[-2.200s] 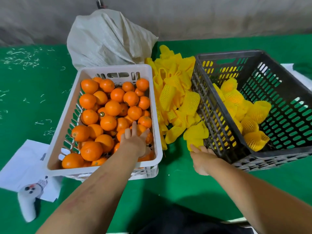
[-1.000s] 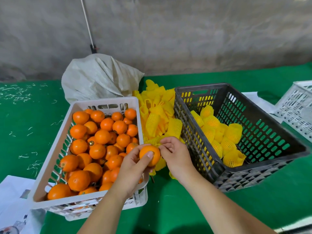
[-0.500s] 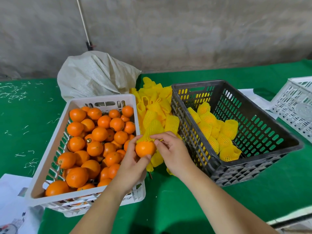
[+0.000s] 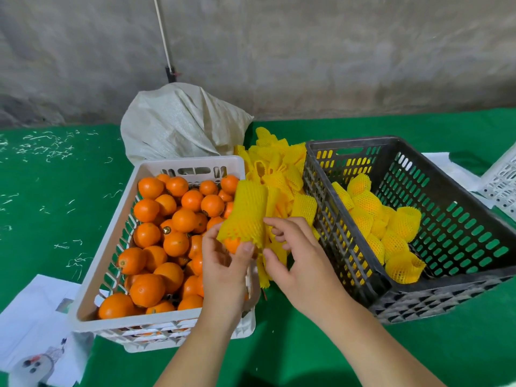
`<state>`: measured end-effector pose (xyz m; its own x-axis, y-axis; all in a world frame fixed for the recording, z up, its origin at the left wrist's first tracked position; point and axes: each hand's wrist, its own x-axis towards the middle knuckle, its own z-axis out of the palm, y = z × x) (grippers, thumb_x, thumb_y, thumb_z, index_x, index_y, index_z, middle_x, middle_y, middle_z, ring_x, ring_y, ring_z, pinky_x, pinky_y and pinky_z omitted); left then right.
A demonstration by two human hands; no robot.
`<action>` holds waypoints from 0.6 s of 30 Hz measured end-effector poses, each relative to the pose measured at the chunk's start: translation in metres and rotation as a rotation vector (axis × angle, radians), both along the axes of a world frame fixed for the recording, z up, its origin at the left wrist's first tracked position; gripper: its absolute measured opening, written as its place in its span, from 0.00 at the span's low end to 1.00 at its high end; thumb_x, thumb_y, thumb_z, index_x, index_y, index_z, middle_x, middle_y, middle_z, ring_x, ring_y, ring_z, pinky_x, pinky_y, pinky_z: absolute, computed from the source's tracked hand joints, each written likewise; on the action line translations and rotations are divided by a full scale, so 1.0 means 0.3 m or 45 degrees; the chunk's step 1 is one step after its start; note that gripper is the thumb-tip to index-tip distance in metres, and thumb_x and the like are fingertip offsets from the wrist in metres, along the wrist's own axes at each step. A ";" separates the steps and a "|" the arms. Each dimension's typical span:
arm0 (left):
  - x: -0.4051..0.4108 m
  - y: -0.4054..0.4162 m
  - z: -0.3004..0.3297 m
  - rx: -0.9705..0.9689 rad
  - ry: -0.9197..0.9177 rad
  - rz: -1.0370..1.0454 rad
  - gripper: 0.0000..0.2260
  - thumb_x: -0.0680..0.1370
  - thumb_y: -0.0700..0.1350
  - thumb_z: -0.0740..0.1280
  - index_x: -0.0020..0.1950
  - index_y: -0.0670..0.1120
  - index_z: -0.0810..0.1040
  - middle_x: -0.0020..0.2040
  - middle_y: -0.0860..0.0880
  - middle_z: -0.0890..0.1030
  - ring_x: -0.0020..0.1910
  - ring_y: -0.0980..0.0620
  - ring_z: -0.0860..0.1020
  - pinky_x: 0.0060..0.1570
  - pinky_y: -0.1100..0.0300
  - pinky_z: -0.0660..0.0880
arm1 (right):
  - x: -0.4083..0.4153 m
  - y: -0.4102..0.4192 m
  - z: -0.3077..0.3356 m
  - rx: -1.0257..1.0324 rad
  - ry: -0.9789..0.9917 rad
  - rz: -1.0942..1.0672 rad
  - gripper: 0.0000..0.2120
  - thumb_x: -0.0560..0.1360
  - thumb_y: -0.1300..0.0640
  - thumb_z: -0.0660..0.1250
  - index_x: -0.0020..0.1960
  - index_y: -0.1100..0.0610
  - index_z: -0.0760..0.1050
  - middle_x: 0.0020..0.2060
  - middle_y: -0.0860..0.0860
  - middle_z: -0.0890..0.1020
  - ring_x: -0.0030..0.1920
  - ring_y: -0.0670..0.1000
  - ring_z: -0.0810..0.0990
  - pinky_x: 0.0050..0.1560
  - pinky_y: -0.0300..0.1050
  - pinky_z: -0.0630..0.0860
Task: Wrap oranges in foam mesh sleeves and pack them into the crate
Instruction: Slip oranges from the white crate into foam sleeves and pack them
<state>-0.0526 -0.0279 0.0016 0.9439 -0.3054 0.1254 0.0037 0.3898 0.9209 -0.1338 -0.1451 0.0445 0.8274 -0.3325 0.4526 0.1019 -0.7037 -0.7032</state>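
Note:
My left hand (image 4: pixel 226 269) grips an orange (image 4: pixel 232 243) from below, over the right rim of the white crate (image 4: pixel 111 247) full of bare oranges. A yellow foam mesh sleeve (image 4: pixel 247 213) covers the orange's top and stands up above it. My right hand (image 4: pixel 296 263) is just to the right, its fingers curled at the sleeve's lower right edge. A pile of loose yellow sleeves (image 4: pixel 282 177) lies between the two crates. The black crate (image 4: pixel 446 286) on the right holds several wrapped oranges (image 4: pixel 385 230).
A white woven sack (image 4: pixel 178 124) sits behind the white crate against the grey wall. White papers (image 4: pixel 36 317) lie at the lower left on the green cloth. Another white crate's corner (image 4: pixel 502 182) shows at the right edge.
My left hand lifted an orange out of the white crate and my right hand brought a sleeve to it. The sleeve now sits over the orange's top.

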 end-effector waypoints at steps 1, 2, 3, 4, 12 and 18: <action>-0.010 -0.002 0.044 -0.072 0.002 0.001 0.31 0.74 0.55 0.78 0.72 0.47 0.71 0.60 0.43 0.83 0.57 0.42 0.82 0.54 0.48 0.82 | 0.006 0.001 0.018 0.022 -0.027 -0.005 0.20 0.78 0.61 0.70 0.70 0.53 0.76 0.58 0.45 0.75 0.58 0.43 0.76 0.59 0.45 0.75; -0.020 -0.003 0.091 -0.138 -0.018 -0.024 0.35 0.73 0.57 0.78 0.74 0.47 0.69 0.63 0.40 0.82 0.59 0.40 0.82 0.56 0.47 0.82 | 0.013 0.002 0.043 0.034 -0.072 -0.010 0.20 0.78 0.61 0.69 0.70 0.53 0.75 0.58 0.44 0.75 0.58 0.43 0.76 0.58 0.44 0.76; -0.026 -0.002 0.139 -0.180 -0.057 -0.058 0.37 0.74 0.59 0.78 0.76 0.47 0.68 0.65 0.39 0.81 0.61 0.41 0.81 0.57 0.49 0.81 | 0.021 0.003 0.076 0.043 -0.127 -0.014 0.20 0.79 0.60 0.68 0.70 0.52 0.75 0.58 0.43 0.76 0.58 0.43 0.77 0.57 0.43 0.77; -0.028 0.000 0.190 -0.176 -0.101 -0.084 0.38 0.74 0.60 0.78 0.77 0.48 0.67 0.66 0.40 0.80 0.63 0.41 0.81 0.58 0.51 0.81 | 0.028 0.005 0.114 0.049 -0.187 -0.010 0.20 0.79 0.58 0.67 0.70 0.51 0.75 0.59 0.42 0.76 0.59 0.45 0.78 0.57 0.41 0.77; -0.005 0.087 0.405 -0.065 -0.291 -0.442 0.29 0.79 0.57 0.73 0.78 0.54 0.70 0.72 0.45 0.78 0.71 0.44 0.78 0.66 0.54 0.78 | 0.041 -0.003 0.331 -0.188 -0.576 0.085 0.20 0.81 0.57 0.66 0.71 0.62 0.75 0.55 0.56 0.76 0.56 0.45 0.78 0.56 0.34 0.72; 0.012 0.067 0.475 -0.033 -0.430 -0.276 0.29 0.72 0.59 0.79 0.71 0.53 0.78 0.66 0.43 0.82 0.64 0.45 0.82 0.59 0.56 0.80 | 0.042 -0.016 0.343 -0.207 -0.722 -0.112 0.14 0.81 0.63 0.64 0.65 0.62 0.79 0.52 0.53 0.80 0.53 0.46 0.80 0.51 0.37 0.75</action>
